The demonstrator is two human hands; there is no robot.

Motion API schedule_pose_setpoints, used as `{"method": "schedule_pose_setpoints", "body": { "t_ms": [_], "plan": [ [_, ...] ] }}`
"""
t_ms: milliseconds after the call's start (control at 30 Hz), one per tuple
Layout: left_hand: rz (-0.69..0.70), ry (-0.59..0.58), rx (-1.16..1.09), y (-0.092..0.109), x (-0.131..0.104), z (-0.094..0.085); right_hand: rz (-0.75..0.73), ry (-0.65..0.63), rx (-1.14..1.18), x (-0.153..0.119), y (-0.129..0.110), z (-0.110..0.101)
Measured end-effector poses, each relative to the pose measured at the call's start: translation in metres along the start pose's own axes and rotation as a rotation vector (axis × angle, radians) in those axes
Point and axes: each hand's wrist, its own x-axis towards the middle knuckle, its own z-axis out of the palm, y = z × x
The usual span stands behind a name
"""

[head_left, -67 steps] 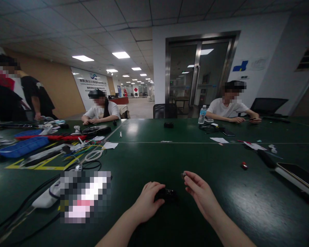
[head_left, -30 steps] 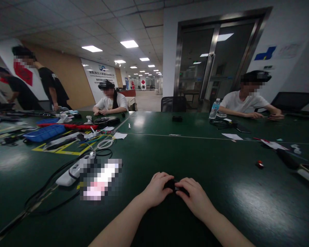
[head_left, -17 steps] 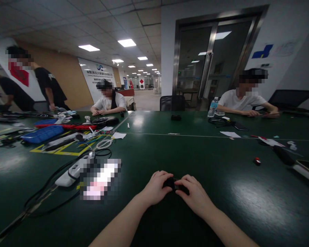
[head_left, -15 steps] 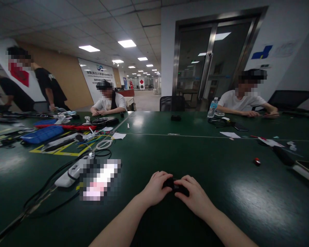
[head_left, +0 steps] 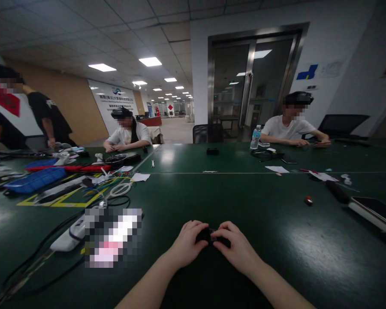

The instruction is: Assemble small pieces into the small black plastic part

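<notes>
A small, dark, elongated object (head_left: 210, 233) lies low over the green table (head_left: 193, 197), straight in front of me. My left hand (head_left: 189, 243) is closed around its left end, thumb in front and fingers behind. From the other side my right hand (head_left: 234, 245) grips the right end, fingertips on the top near the middle. The two hands nearly meet over it. Most of the object is hidden by the fingers, and its exact kind cannot be made out.
To the left are a white power strip (head_left: 69, 234), a blurred-out bright phone-like screen (head_left: 116, 236), cables and a blue tray (head_left: 35, 179). On the right sit a small red item (head_left: 308, 201) and a dark-topped device (head_left: 375, 212). Two people sit across the table near a water bottle (head_left: 255, 137).
My view has turned slightly right, so the surroundings sit further left. Both hands keep hold of the dark object, with the right fingers slightly shifted on it.
</notes>
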Motion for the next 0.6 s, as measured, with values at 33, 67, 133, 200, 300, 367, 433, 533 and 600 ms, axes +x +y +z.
{"method": "schedule_pose_setpoints", "body": {
  "t_ms": [33, 67, 133, 200, 300, 367, 433, 533, 600],
  "plan": [
    [-0.002, 0.000, 0.000, 0.0004, -0.0001, -0.0003, 0.007, -0.002, -0.003, 0.0000, 0.0001, 0.0000],
    [-0.006, -0.002, 0.002, 0.0010, -0.0002, -0.0007, 0.015, -0.006, -0.004, 0.0001, 0.0004, 0.0000],
    [-0.017, -0.006, 0.003, 0.0023, -0.0003, -0.0017, 0.027, -0.015, -0.005, 0.0006, 0.0012, 0.0000],
    [-0.026, -0.008, 0.000, 0.0032, -0.0004, -0.0023, 0.033, -0.026, -0.004, 0.0014, 0.0022, -0.0001],
    [-0.023, -0.010, -0.004, 0.0029, -0.0008, -0.0023, 0.037, -0.040, -0.004, 0.0020, 0.0026, -0.0005],
    [-0.019, -0.009, -0.002, 0.0021, -0.0012, -0.0020, 0.040, -0.046, -0.002, 0.0018, 0.0018, -0.0011],
    [-0.013, -0.005, -0.004, 0.0014, -0.0016, -0.0017, 0.038, -0.041, 0.001, 0.0015, 0.0006, -0.0016],
    [-0.011, -0.007, -0.009, 0.0007, -0.0020, -0.0015, 0.029, -0.038, 0.003, 0.0013, -0.0001, -0.0020],
    [-0.016, -0.010, -0.007, 0.0001, -0.0022, -0.0010, 0.026, -0.040, 0.000, 0.0014, 0.0008, -0.0018]
  ]
}}
